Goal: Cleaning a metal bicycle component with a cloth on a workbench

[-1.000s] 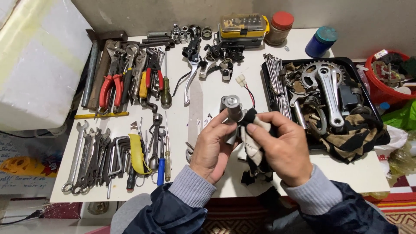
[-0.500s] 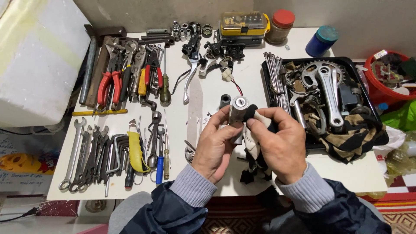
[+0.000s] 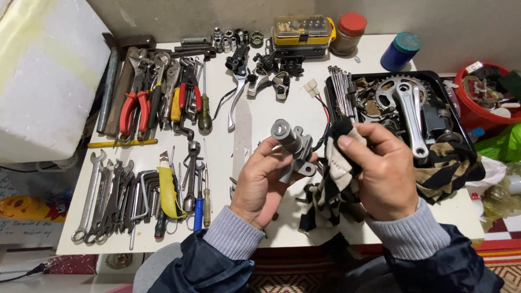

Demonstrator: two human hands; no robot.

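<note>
My left hand [image 3: 261, 183] grips a grey metal lock cylinder part [image 3: 291, 144] with a round keyhole face, held above the white table [image 3: 255, 116]. Red and black wires run from the part to a white plug [image 3: 311, 88]. My right hand [image 3: 381, 172] holds a black-and-cream striped rag [image 3: 332, 179] bunched against the right side of the part. The rag's tail hangs down between both hands.
Pliers, cutters and screwdrivers [image 3: 163, 92] lie at the back left, several wrenches and hex keys [image 3: 114, 195] at the front left. A black tray [image 3: 461, 135] on the right holds a crank arm [image 3: 408, 111], chainring and spokes. A yellow bit case [image 3: 303, 28], jars and a red bucket [image 3: 477, 103] stand behind.
Both hands have turned the metal part so it now leans left with its keyhole face up, and the right hand has shifted the rag from under the part to its right side.
</note>
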